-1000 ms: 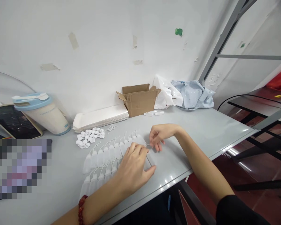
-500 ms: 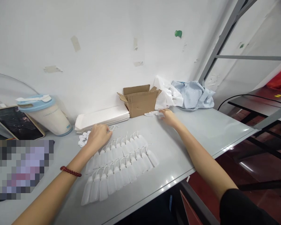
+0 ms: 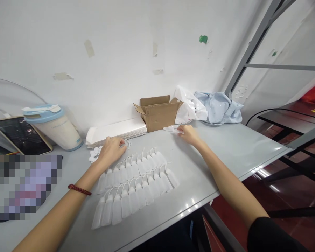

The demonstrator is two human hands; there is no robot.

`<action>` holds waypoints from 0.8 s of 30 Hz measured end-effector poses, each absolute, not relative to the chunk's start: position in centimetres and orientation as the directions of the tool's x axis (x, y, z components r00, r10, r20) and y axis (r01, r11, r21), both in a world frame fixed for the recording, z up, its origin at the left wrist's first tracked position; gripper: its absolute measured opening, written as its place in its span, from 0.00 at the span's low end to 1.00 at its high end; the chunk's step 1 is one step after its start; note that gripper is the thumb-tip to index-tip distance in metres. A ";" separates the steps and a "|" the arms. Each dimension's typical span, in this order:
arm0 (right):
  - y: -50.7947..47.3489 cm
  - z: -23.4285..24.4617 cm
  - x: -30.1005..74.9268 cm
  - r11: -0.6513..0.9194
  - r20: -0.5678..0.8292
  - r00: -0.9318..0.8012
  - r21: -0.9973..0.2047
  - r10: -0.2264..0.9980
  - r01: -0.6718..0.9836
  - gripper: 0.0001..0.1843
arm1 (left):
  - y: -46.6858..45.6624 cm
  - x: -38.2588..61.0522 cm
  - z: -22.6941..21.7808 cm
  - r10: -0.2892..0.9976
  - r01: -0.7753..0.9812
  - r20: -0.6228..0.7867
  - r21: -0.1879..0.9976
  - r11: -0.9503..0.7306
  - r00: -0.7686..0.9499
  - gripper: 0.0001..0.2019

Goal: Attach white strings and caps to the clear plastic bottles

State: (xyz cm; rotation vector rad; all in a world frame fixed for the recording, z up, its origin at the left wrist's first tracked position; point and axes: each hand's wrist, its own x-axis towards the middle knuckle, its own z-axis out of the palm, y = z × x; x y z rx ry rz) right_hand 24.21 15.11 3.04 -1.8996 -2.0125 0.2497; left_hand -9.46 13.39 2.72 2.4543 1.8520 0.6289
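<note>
Head view. The left hand (image 3: 111, 150) lies palm down on the table (image 3: 225, 147), left of centre, fingers curled together over the right edge of a heap of white caps (image 3: 94, 154). The fingertips are hidden, so I cannot tell whether it pinches a cap. A red bracelet (image 3: 78, 190) sits on that wrist.

The right hand (image 3: 187, 133) is stretched to the far side of the table. Its fingers are drawn together at a few loose bottles (image 3: 171, 128) lying just right of the box (image 3: 157, 112). It touches them; whether one is gripped cannot be told.

Between and nearer than the two hands lie two slanted rows of small white bottles, laid side by side with tips pointing far. The far row (image 3: 136, 165) starts just beside the left hand. The near row (image 3: 133, 196) lies close behind it, toward the table's near edge.

Along the wall, left to right:
- a phone (image 3: 22, 134), propped up
- a tub (image 3: 55, 129) with a blue lid, just beside the phone
- a flat paper stack (image 3: 117, 130), touching the box
- the open cardboard box
- a white bag (image 3: 190, 106)
- a pale blue cloth (image 3: 217, 106), bunched in the far right corner
</note>
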 end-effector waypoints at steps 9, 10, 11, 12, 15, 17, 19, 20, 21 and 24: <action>12.0 3.6 18.4 0.349 0.256 -0.238 -0.721 0.937 0.599 0.11 | 12.3 -9.5 3.6 0.898 0.877 0.387 0.333 -0.348 0.210 0.09; 11.4 3.5 17.7 0.376 0.266 -0.277 -0.768 0.923 0.517 0.10 | 11.9 -9.4 3.8 0.886 0.868 0.416 0.342 -0.361 0.205 0.09; 10.9 3.5 17.0 0.387 0.265 -0.313 -0.806 0.912 0.448 0.10 | 11.4 -9.4 3.9 0.870 0.859 0.447 0.341 -0.382 0.209 0.09; 10.4 3.4 16.3 0.391 0.267 -0.332 -0.830 0.905 0.398 0.10 | 11.0 -9.3 3.9 0.851 0.854 0.477 0.327 -0.405 0.221 0.09; 9.4 3.1 14.9 0.398 0.266 -0.393 -0.864 0.880 0.308 0.09 | 10.1 -9.2 3.6 0.790 0.858 0.547 0.231 -0.459 0.275 0.10; 9.1 3.0 14.4 0.387 0.255 -0.411 -0.880 0.875 0.277 0.09 | 9.5 -9.0 3.4 0.751 0.861 0.587 0.170 -0.479 0.303 0.10; 8.9 2.9 14.3 0.364 0.242 -0.414 -0.898 0.878 0.248 0.09 | 8.9 -8.6 3.3 0.706 0.849 0.633 0.143 -0.508 0.316 0.09; 8.8 2.9 14.3 0.350 0.235 -0.416 -0.909 0.878 0.226 0.10 | 8.5 -8.3 3.4 0.684 0.838 0.657 0.144 -0.526 0.316 0.09; 8.8 2.9 14.3 0.333 0.228 -0.422 -0.923 0.878 0.193 0.10 | 8.0 -8.0 3.5 0.659 0.822 0.684 0.153 -0.548 0.312 0.08; 8.5 3.2 14.4 0.252 0.197 -0.463 -0.966 0.864 0.058 0.14 | 6.6 -6.8 4.0 0.602 0.773 0.747 0.195 -0.603 0.282 0.06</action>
